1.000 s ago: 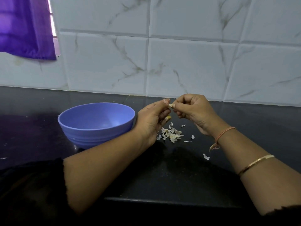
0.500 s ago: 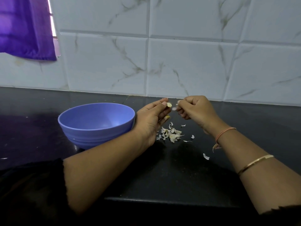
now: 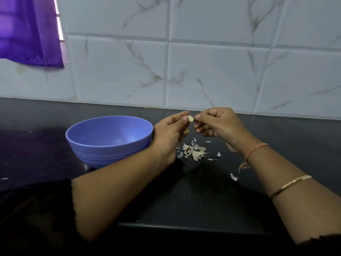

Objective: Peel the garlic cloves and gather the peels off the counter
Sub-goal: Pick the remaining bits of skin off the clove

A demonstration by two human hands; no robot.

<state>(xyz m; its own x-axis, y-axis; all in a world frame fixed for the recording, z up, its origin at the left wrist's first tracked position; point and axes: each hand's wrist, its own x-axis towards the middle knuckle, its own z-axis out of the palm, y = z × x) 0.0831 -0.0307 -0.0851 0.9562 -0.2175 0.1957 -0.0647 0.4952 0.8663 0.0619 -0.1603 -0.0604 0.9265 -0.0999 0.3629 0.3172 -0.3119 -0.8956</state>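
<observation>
My left hand point(image 3: 168, 133) pinched the garlic clove point(image 3: 190, 118) between thumb and forefinger. The right hand point(image 3: 220, 124), apart from it half a second before, had closed back in and nipped its free end, so I judged peeling was unfinished. The clove lay crosswise, its long axis running hand to hand; I couldn't tell which end was the tip. Peels point(image 3: 193, 152) lay on the counter point(image 3: 203, 200) below the grip.

Purple curtain point(image 3: 27, 30) partly off-frame.

We read no text, label, brand, number or sign anywhere: the blue bowl point(image 3: 108, 146), the marbled wall tiles point(image 3: 212, 74), the purple cloth point(image 3: 27, 30) and the dark surface point(image 3: 203, 200) bore none.
</observation>
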